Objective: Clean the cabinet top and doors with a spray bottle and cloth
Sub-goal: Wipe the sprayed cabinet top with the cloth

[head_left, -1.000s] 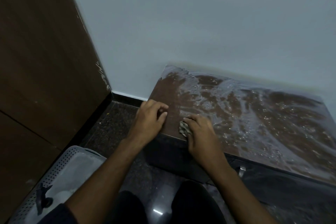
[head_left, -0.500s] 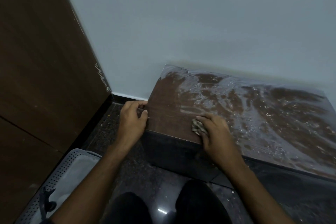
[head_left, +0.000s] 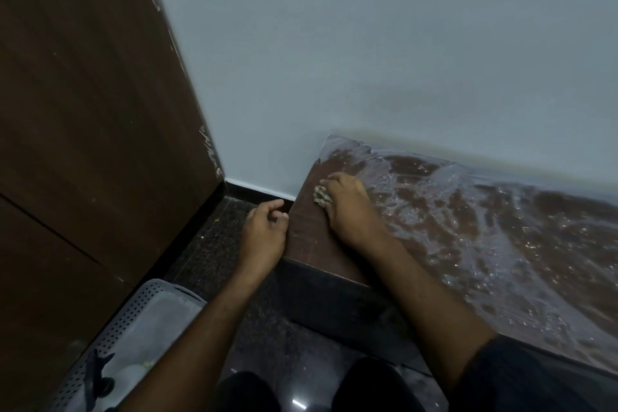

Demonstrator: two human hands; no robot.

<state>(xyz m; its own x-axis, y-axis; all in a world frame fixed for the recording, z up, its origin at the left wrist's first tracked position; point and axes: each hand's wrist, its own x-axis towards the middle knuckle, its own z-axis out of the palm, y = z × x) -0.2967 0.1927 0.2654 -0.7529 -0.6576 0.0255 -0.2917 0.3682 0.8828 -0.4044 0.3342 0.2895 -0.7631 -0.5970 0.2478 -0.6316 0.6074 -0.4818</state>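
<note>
My right hand (head_left: 347, 207) presses a small wadded cloth (head_left: 321, 196) against the cabinet top (head_left: 501, 227), near its back left corner. My left hand (head_left: 264, 231) holds nothing, fingers loosely curled, against the top's left edge. The wet, streaked area extends to the right of the cloth, along the top's long axis, parallel to the wall (head_left: 368, 43). The right hand is nearer to it. Judged next stroke: rightward. The wall limits travel rearward. No spray bottle is in view.
</note>
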